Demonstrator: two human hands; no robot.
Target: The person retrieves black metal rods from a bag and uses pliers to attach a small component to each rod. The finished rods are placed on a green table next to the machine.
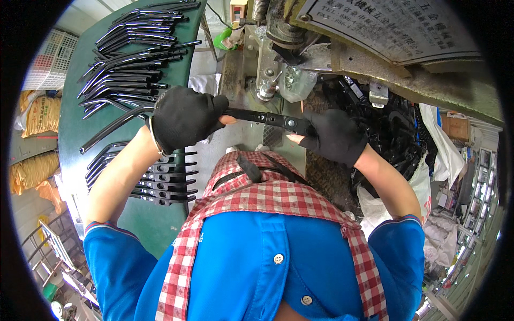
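Observation:
In front of me I hold a glossy black metal bar (pixel 258 116) level between both hands. My left hand (pixel 184 119), in a black glove with bare fingertips, is closed around it. A bent black tube (pixel 115 127) sticks out past that hand to the left and looks like part of the same piece. The bar's flattened middle has holes and a round silver rivet or pin. My right hand (pixel 336 136), gloved the same way, grips the right end and hides it. Below and behind the bar is a press machine's metal tooling (pixel 266 88).
On the left, a green table (pixel 147 227) carries rows of bent black tubes (pixel 126 77) and stacked flat-ended pieces (pixel 166 184). At right, a heap of black parts (pixel 393 134) lies beside white sacks. The machine's body with a metal plate (pixel 385 27) overhangs the upper right.

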